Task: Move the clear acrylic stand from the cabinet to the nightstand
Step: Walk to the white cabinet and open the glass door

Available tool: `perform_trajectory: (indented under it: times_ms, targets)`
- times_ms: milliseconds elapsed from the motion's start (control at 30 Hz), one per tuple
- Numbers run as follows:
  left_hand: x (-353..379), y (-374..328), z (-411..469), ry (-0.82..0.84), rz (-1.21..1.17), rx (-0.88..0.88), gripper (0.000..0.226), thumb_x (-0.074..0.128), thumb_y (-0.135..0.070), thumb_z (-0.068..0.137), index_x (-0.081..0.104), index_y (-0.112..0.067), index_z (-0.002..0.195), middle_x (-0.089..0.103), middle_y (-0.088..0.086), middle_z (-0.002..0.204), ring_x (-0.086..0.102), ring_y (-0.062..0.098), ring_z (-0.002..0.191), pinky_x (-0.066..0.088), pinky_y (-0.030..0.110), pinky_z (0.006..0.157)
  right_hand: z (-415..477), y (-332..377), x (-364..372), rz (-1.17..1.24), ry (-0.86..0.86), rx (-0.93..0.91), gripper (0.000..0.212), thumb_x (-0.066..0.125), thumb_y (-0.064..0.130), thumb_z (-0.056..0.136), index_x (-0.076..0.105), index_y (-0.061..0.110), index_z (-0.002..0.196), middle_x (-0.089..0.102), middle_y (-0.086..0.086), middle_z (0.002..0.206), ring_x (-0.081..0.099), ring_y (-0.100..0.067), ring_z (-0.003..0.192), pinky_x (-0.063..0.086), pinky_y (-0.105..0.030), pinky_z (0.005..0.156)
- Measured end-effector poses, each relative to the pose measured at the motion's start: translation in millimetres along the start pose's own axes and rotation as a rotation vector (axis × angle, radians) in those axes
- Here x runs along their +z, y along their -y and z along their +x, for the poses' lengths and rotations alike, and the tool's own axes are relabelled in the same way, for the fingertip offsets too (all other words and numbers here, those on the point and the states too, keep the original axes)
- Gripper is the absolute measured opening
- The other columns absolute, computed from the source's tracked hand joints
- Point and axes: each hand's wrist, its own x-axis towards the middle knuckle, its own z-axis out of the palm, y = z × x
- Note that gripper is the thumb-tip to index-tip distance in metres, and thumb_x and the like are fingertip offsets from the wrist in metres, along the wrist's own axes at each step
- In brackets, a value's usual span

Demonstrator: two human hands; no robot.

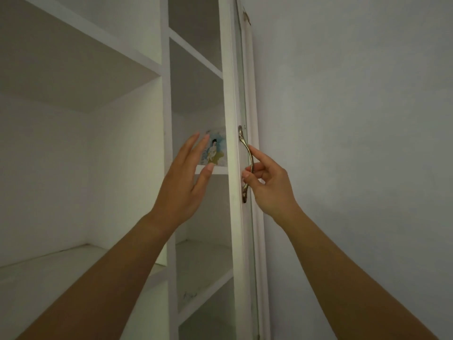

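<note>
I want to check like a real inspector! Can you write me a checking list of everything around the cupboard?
Surface: white shelf, bare at its front edge.
Job's things: clear acrylic stand with a painted figure, upright on that shelf.
Clutter: nothing seen.
Grippers: left hand open, reaching toward the stand; right hand pinching the metal door handle.
Cables: nothing seen.
Surroundings: white cabinet, glass door, grey wall.

The single head-worn camera looked forward and slightly upward. It sat close to a white cabinet (166, 119), with the wall (355, 119) on the right.
</note>
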Motion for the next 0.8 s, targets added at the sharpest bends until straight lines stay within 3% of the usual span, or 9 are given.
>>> perform_trajectory:
  times_ms: [133, 233, 300, 367, 467, 500, 667, 733, 800]
  targets:
    - [21, -20, 12, 0.049, -0.274, -0.115, 0.051, 0.036, -0.041, 0.092, 0.018, -0.036, 0.139, 0.020, -0.015, 0.147, 0.018, -0.005, 0.128, 0.019, -0.006, 0.092, -2, 1, -19, 0.043, -0.008, -0.001, 0.050, 0.059, 0.004, 0.086, 0.049, 0.028, 0.129, 0.060, 0.006, 0.080, 0.061, 0.000, 0.072, 0.051, -0.020, 0.085]
    - [41, -30, 17, 0.104, -0.400, -0.086, 0.056, 0.036, -0.052, 0.090, 0.015, -0.044, 0.141, 0.020, -0.015, 0.151, 0.019, 0.003, 0.137, 0.028, 0.033, 0.111, -3, -1, -32, 0.094, -0.009, 0.023, 0.050, 0.059, 0.001, 0.086, 0.050, 0.032, 0.124, 0.062, 0.002, 0.080, 0.063, -0.003, 0.071, 0.053, -0.031, 0.086]
    - [50, -39, 18, 0.148, -0.436, -0.071, 0.053, 0.037, -0.050, 0.091, 0.010, -0.054, 0.137, 0.019, -0.021, 0.149, 0.019, 0.004, 0.138, 0.030, 0.044, 0.110, -3, -1, -38, 0.109, -0.010, 0.030, 0.049, 0.059, 0.001, 0.086, 0.051, 0.030, 0.125, 0.063, -0.003, 0.084, 0.064, -0.008, 0.074, 0.055, -0.029, 0.082]
    - [57, -45, 20, 0.170, -0.504, -0.081, 0.055, 0.038, -0.046, 0.091, 0.009, -0.052, 0.138, 0.022, -0.020, 0.148, 0.023, 0.004, 0.137, 0.036, 0.037, 0.107, -4, -3, -43, 0.103, -0.018, 0.046, 0.046, 0.060, 0.005, 0.086, 0.052, 0.026, 0.126, 0.065, -0.007, 0.091, 0.066, -0.010, 0.080, 0.056, -0.027, 0.080]
    - [62, -49, 20, 0.159, -0.562, -0.119, 0.060, 0.039, -0.045, 0.088, 0.012, -0.044, 0.141, 0.024, -0.015, 0.150, 0.032, -0.006, 0.127, 0.038, 0.007, 0.089, -9, -4, -48, 0.082, -0.028, 0.060, 0.041, 0.062, 0.014, 0.086, 0.053, 0.027, 0.124, 0.067, -0.003, 0.103, 0.066, -0.015, 0.094, 0.055, -0.030, 0.085]
    - [62, -50, 20, 0.156, -0.573, -0.133, 0.059, 0.039, -0.044, 0.088, 0.013, -0.044, 0.141, 0.024, -0.016, 0.149, 0.034, -0.011, 0.121, 0.037, 0.004, 0.086, -14, -4, -49, 0.077, -0.034, 0.064, 0.041, 0.063, 0.016, 0.085, 0.053, 0.028, 0.123, 0.066, 0.000, 0.107, 0.066, -0.014, 0.096, 0.055, -0.029, 0.086]
    - [60, -53, 19, 0.170, -0.635, -0.152, 0.053, 0.040, -0.038, 0.093, 0.011, -0.052, 0.134, 0.023, -0.037, 0.130, 0.028, -0.031, 0.101, 0.035, 0.028, 0.101, -64, -16, -49, -0.008, -0.020, 0.070, 0.046, 0.065, 0.021, 0.082, 0.049, 0.033, 0.124, 0.055, 0.018, 0.121, 0.056, 0.005, 0.108, 0.046, -0.006, 0.078]
    - [60, -55, 19, 0.182, -0.670, -0.151, 0.054, 0.041, -0.036, 0.093, 0.012, -0.052, 0.135, 0.024, -0.042, 0.126, 0.033, -0.026, 0.106, 0.037, 0.035, 0.104, -89, -26, -47, -0.064, -0.008, 0.083, 0.051, 0.063, 0.030, 0.080, 0.046, 0.034, 0.128, 0.050, 0.020, 0.127, 0.051, 0.009, 0.112, 0.046, -0.008, 0.082]
    - [62, -56, 17, 0.171, -0.700, -0.170, 0.055, 0.042, -0.035, 0.093, 0.014, -0.049, 0.138, 0.031, -0.031, 0.137, 0.038, -0.011, 0.119, 0.038, 0.041, 0.105, -111, -34, -44, -0.113, -0.012, 0.122, 0.056, 0.059, 0.041, 0.076, 0.043, 0.037, 0.130, 0.047, 0.020, 0.132, 0.048, 0.007, 0.116, 0.046, -0.013, 0.090]
